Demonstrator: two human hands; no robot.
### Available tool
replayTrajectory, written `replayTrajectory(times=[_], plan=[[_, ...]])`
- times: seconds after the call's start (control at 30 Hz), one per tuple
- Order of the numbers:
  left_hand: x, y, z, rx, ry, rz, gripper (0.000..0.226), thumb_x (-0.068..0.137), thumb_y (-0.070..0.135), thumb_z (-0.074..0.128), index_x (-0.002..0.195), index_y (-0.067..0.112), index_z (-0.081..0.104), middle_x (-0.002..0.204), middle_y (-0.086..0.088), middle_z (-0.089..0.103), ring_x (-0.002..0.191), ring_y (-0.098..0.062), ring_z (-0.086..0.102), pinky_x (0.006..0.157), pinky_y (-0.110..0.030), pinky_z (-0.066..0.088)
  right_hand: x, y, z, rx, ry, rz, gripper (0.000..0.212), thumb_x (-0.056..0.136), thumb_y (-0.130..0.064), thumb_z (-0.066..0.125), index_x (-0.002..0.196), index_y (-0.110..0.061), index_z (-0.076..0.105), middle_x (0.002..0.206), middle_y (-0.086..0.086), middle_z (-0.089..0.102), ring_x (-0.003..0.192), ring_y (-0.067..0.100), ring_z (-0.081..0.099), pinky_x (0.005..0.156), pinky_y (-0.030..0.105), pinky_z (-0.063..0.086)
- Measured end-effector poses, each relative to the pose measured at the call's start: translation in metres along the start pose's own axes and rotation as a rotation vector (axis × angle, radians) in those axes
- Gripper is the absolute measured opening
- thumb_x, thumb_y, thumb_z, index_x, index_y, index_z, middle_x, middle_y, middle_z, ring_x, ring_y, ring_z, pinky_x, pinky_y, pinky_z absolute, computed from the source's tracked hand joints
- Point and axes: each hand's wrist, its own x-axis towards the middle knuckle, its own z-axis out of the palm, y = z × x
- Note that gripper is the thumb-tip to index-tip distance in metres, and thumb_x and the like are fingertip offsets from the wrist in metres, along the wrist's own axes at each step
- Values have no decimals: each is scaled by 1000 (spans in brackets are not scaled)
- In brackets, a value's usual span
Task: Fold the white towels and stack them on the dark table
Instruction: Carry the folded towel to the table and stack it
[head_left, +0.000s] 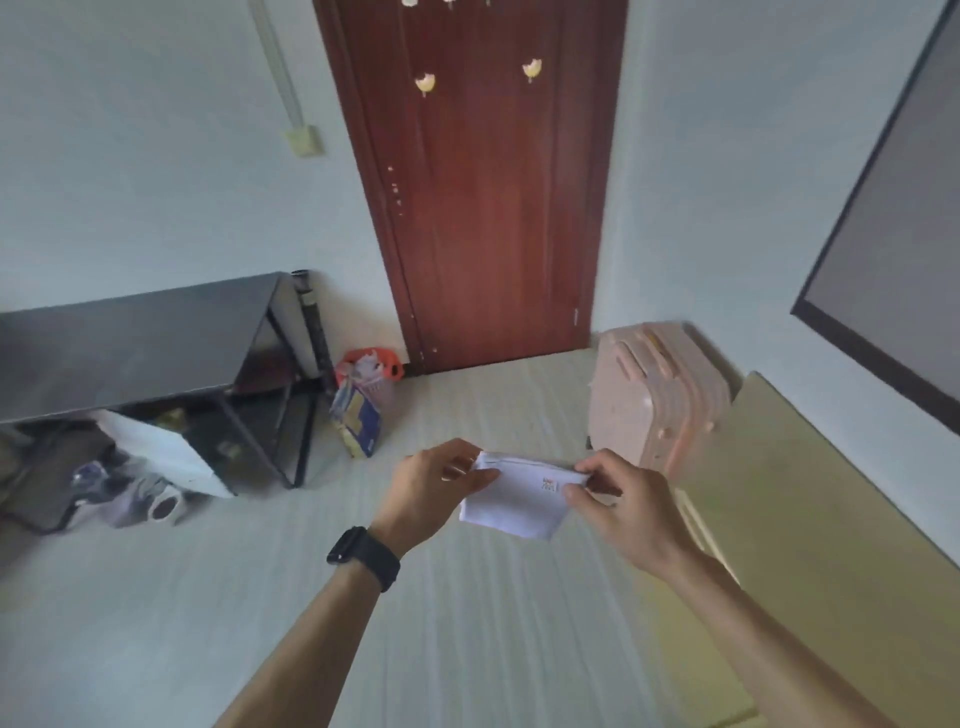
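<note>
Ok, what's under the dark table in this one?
Under the dark table a tilted white sheet-like item shows between the legs, with what look like shoes on the floor in front. Clutter behind is blurred, and the tabletop hides the rest.

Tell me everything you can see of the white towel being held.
The white towel is a small, soft-looking cloth folded into a compact rectangle, with layered edges along its top. A small coloured label sits near its upper right corner. It hangs in the air, touching nothing else. The left hand pinches its upper left corner, the right hand its upper right.
</note>
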Motion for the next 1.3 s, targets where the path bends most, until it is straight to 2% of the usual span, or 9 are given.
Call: replayTrajectory(times=[0.17,0.27,0.53,0.6,0.73,0.9,1.03,1.2,1.3], plan=[[-59,-112,-123,-215,114,-167,19,85,47,70,88,27,70,85,8,73,78,-12,69,78,-36,55,26,-84,165,447,-117,135,38,84,-9,76,111,-28,59,91,-3,74,84,14,71,78,26,54],[-96,-166,-181,-392,222,-279,34,87,44,69,95,11,68,81,-3,66,78,-19,63,71,-36,52,31,-130,260,635,-221,248,23,88,-11,72,110,-18,69,98,6,75,90,21,70,83,37,56],[-169,-276,-298,-443,619,-513,40,94,51,60,92,12,66,74,7,63,65,-8,56,57,-20,43,30,-225,457,598,-472,221,11,96,-29,64,102,-21,67,99,9,73,93,31,69,83,47,57],[-179,-299,-319,-376,718,-551,35,95,49,57,90,15,65,71,11,63,62,-6,56,56,-19,42,31,-246,500,530,-493,124,9,97,-38,59,102,-30,62,98,3,70,90,25,68,79,44,57],[-183,-345,-367,-222,909,-651,28,97,49,52,88,23,60,70,8,64,64,-11,57,56,-24,42,39,-290,579,375,-481,-67,5,101,-37,50,102,-33,52,93,-10,63,80,5,62,63,14,44],[-169,-406,-445,39,1006,-730,33,101,51,37,94,22,48,75,4,63,71,-22,61,61,-36,45,76,-352,681,357,-427,-214,3,101,-33,50,104,-32,50,88,-16,60,71,11,60,62,27,47],[-152,-455,-505,81,1074,-804,35,103,49,32,92,20,47,76,4,61,74,-24,59,62,-36,42,115,-395,758,382,-453,-237,11,101,-33,51,107,-26,55,92,-18,59,84,0,58,64,13,43],[-128,-512,-579,7,1152,-842,37,103,49,33,88,19,49,75,6,61,74,-23,57,59,-34,37,160,-441,841,345,-507,-255,9,101,-35,50,104,-29,56,96,-18,63,84,2,58,65,20,47],[-112,-554,-628,-62,1156,-833,36,102,49,35,85,20,48,72,5,61,71,-20,56,60,-31,39,186,-466,896,328,-530,-258,4,101,-33,51,102,-30,54,97,-17,62,87,-2,57,66,11,43]])
